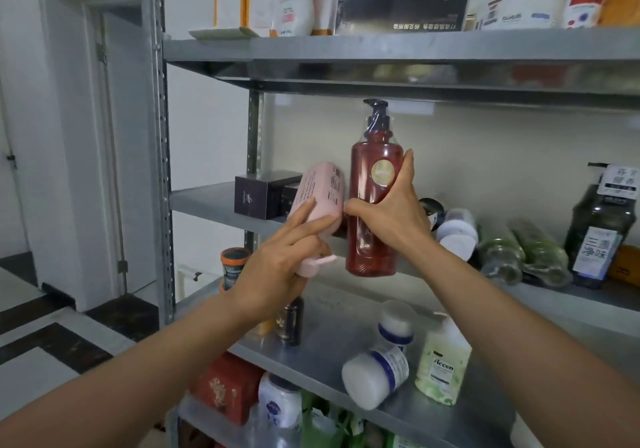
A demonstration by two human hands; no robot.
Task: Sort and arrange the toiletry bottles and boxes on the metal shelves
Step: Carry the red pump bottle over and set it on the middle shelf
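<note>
My right hand (391,212) grips a tall dark-red pump bottle (375,177) with a black pump, held upright in front of the middle metal shelf (207,198). My left hand (284,267) holds a pink bottle (322,195) tilted, its flip cap pointing down toward me. The two bottles are side by side and nearly touch. Dark boxes (263,193) stand on the middle shelf just behind the pink bottle.
Green bottles (523,250) lie on the middle shelf at right beside a tall dark bottle (599,226). White jars (377,375) and a pale green bottle (443,364) sit on the lower shelf (325,340). Boxes and bottles fill the top shelf (381,48). A shelf post (161,136) stands at left.
</note>
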